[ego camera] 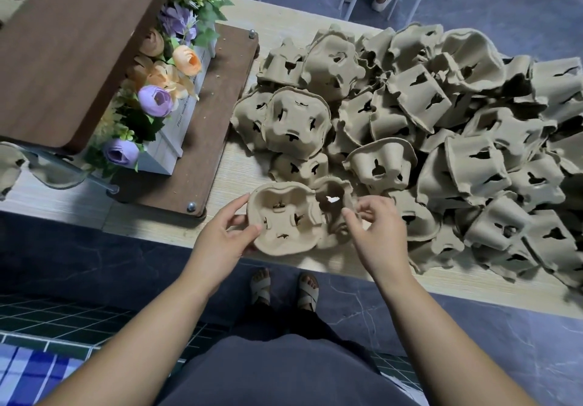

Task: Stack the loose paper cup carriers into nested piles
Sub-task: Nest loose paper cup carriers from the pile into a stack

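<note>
Both hands reach forward over the near edge of the counter, forearms angled inward. Left hand grips a carrier by its left rim, thumb on top, wells facing up. Right hand, fingers curled, pinches the rim of a second carrier that touches the first. Beyond and to the right of that hand lies the loose heap.

Pile of carriers runs off right edge. Second carrier half hidden behind carrier in left hand and under right hand; right grip unclear. Flower box lettering too small to read.
</note>
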